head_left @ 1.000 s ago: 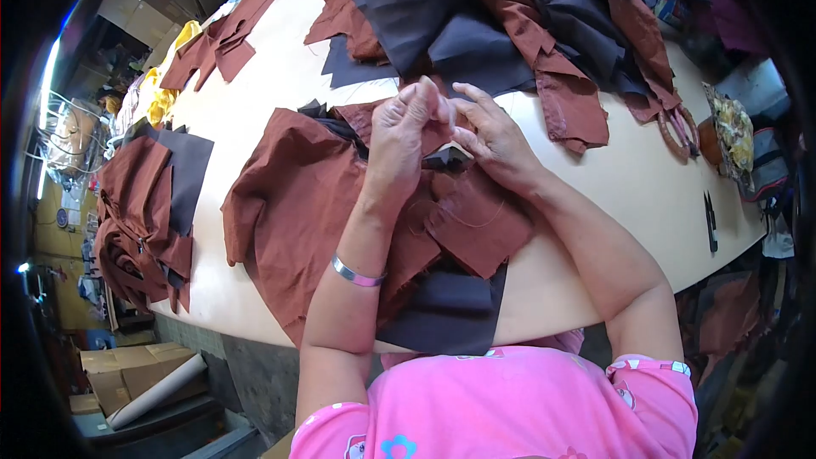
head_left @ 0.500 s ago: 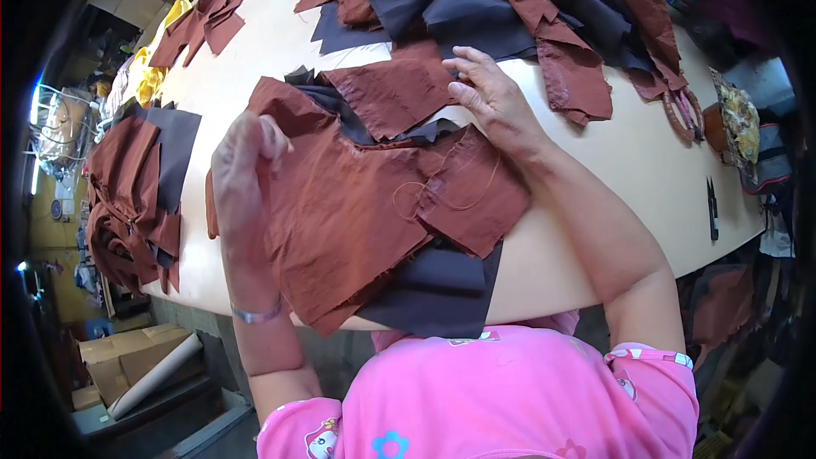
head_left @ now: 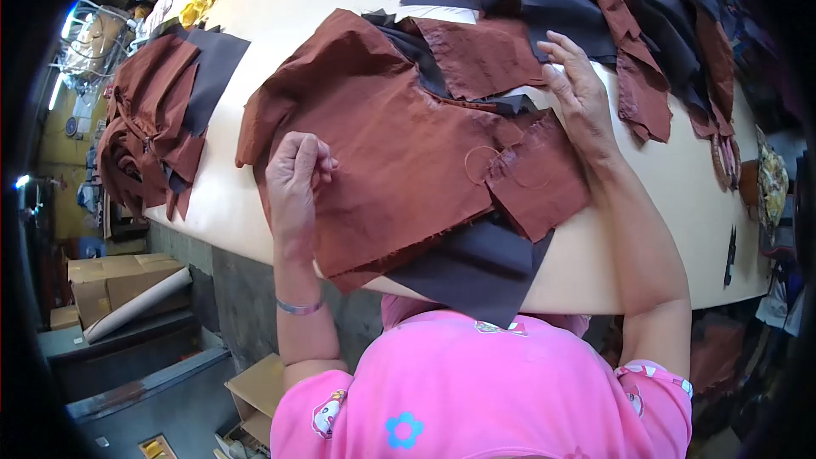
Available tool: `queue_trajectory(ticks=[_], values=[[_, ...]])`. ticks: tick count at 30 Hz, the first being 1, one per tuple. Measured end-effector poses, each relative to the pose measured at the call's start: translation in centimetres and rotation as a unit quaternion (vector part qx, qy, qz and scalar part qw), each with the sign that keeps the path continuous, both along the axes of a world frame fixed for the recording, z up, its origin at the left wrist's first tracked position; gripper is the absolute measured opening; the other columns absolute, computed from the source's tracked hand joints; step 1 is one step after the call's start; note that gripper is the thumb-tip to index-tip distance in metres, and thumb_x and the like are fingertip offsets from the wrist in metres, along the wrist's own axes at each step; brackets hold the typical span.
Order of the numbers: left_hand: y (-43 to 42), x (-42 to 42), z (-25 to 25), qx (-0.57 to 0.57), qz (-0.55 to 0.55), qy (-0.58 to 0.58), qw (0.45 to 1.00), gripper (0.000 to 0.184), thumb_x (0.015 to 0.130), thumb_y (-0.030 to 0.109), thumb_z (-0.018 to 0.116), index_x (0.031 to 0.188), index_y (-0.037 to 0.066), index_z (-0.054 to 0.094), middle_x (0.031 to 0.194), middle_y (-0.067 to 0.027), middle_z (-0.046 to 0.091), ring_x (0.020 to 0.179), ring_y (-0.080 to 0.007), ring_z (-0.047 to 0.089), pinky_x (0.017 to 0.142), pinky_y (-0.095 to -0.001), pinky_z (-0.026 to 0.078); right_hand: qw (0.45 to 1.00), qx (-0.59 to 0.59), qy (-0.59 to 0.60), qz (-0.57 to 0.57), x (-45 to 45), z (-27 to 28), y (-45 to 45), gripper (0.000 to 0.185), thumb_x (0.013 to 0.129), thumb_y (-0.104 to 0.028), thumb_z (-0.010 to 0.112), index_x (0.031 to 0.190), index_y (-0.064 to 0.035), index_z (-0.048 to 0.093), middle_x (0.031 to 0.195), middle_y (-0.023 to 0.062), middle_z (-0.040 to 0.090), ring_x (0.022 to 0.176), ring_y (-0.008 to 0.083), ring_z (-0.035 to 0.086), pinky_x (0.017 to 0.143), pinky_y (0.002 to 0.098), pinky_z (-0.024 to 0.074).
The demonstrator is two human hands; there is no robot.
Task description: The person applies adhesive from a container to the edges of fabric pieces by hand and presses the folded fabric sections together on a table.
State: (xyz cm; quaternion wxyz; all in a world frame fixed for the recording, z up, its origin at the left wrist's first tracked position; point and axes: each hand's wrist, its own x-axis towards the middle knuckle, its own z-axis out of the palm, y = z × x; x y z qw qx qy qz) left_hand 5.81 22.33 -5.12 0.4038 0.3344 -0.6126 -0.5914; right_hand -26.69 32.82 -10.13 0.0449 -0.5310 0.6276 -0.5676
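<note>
A rust-brown cloth piece (head_left: 374, 153) lies creased on the table before me, with a frayed lower edge. Dark navy fabric (head_left: 476, 263) sticks out from under it. Over its left part, my left hand (head_left: 297, 178) is closed with curled fingers; whatever it may hold is hidden. My right hand (head_left: 582, 106) is open beside the cloth's upper right side, fingers raised and slightly apart. A loop of loose orange thread (head_left: 484, 166) rests on the brown fabric near a stitched join. Another brown flap (head_left: 480, 55) lies behind.
A heap of brown and navy cut pieces (head_left: 574, 13) covers the back right of the table (head_left: 667, 204). Another brown bundle (head_left: 153, 110) sits at the left edge. Black thread snips (head_left: 730, 255) lie at right. A cardboard box (head_left: 110, 280) and paper roll (head_left: 136, 306) are below left.
The view has shifted, so everything sits farther right and higher. My left hand has come from the cloth's upper left edge down over its left part; the upper left edge now spreads outward.
</note>
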Motion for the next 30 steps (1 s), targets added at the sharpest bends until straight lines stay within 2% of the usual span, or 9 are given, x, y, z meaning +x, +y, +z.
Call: queue_trajectory(ticks=[6,8,11,14,18,20,22,25,30], values=[[1.0,0.8,-0.8,0.003,0.013,-0.013,1.000,0.009,0.092,0.002,0.050,0.101,0.002,0.053,0.082,-0.0032,0.055,0.070,-0.0082,0.055,0.071,-0.0213,0.049,0.967,0.113,-0.108,0.202,2.2,5.0,2.3,0.041,0.086,-0.009,0.059,0.126,-0.0084,0.050,0.083,-0.0007,0.057,0.084,0.0068,0.053,0.078,0.0219,0.0415],[0.9,0.7,-1.5,0.004,0.012,0.023,1.000,0.011,0.093,0.007,0.051,0.103,0.002,0.053,0.073,0.0003,0.050,0.062,-0.0054,0.048,0.064,-0.0200,0.047,0.945,0.193,-0.048,0.260,3.4,6.8,2.8,0.048,0.080,-0.009,0.065,0.126,-0.0106,0.051,0.083,0.0007,0.058,0.082,0.0103,0.055,0.077,0.0251,0.0416],[0.4,1.2,-3.1,0.006,-0.011,0.062,0.998,0.013,0.094,0.011,0.051,0.104,0.002,0.054,0.068,0.0027,0.045,0.057,-0.0036,0.041,0.059,-0.0188,0.044,0.947,0.101,0.252,0.173,6.3,5.5,3.0,0.058,0.071,-0.010,0.071,0.125,-0.0145,0.052,0.081,0.0018,0.062,0.075,0.0180,0.054,0.084,0.0351,0.0363],[0.6,0.7,-3.5,-0.014,0.007,0.024,1.000,0.015,0.095,0.012,0.050,0.106,0.002,0.053,0.066,0.0034,0.043,0.056,-0.0029,0.039,0.057,-0.0180,0.041,0.920,0.144,0.288,0.224,7.9,4.4,3.2,0.048,0.080,-0.016,0.061,0.126,-0.0155,0.049,0.074,0.0028,0.064,0.078,0.0224,0.057,0.080,0.0376,0.0350],[0.5,0.7,-3.8,-0.035,0.018,-0.024,0.999,0.016,0.094,0.010,0.050,0.108,0.003,0.052,0.071,0.0020,0.047,0.060,-0.0031,0.042,0.058,-0.0170,0.041,0.946,0.031,0.047,0.319,7.7,8.4,4.3,0.046,0.077,0.000,0.061,0.122,-0.0089,0.054,0.068,0.0033,0.059,0.067,0.0198,0.056,0.078,0.0331,0.0398],[0.5,0.6,-4.0,-0.039,0.025,-0.039,0.998,0.017,0.094,0.009,0.050,0.109,0.002,0.052,0.073,0.0013,0.049,0.061,-0.0032,0.043,0.059,-0.0165,0.041,0.930,-0.009,-0.106,0.352,6.2,9.0,4.2,0.052,0.076,0.006,0.056,0.127,-0.0059,0.052,0.068,0.0032,0.058,0.064,0.0098,0.056,0.063,0.0242,0.0460],[0.7,0.4,-3.7,-0.032,0.027,-0.051,0.998,0.017,0.094,0.007,0.050,0.110,0.002,0.052,0.076,0.0006,0.050,0.063,-0.0033,0.044,0.060,-0.0161,0.040,0.894,0.069,-0.293,0.331,5.0,11.3,6.1,0.059,0.073,0.002,0.059,0.130,0.0055,0.043,0.071,0.0041,0.060,0.069,0.0128,0.058,0.085,0.0295,0.0405],[1.0,0.1,-3.4,-0.041,0.052,-0.076,0.995,0.017,0.094,0.008,0.048,0.110,0.002,0.052,0.075,0.0009,0.049,0.062,-0.0030,0.043,0.059,-0.0163,0.040,0.908,0.130,-0.284,0.279,2.4,10.5,9.1,0.064,0.073,-0.005,0.057,0.133,0.0050,0.038,0.070,0.0048,0.059,0.070,0.0124,0.059,0.092,0.0320,0.0389],[0.5,0.4,-3.6,-0.030,0.038,-0.033,0.998,0.018,0.096,0.012,0.046,0.109,0.002,0.052,0.065,0.0043,0.038,0.055,-0.0019,0.034,0.057,-0.0175,0.039,0.939,0.030,-0.323,0.115,0.4,7.8,15.7,0.054,0.076,-0.001,0.057,0.129,0.0047,0.045,0.079,0.0088,0.061,0.069,0.0128,0.059,0.077,0.0266,0.0453]])
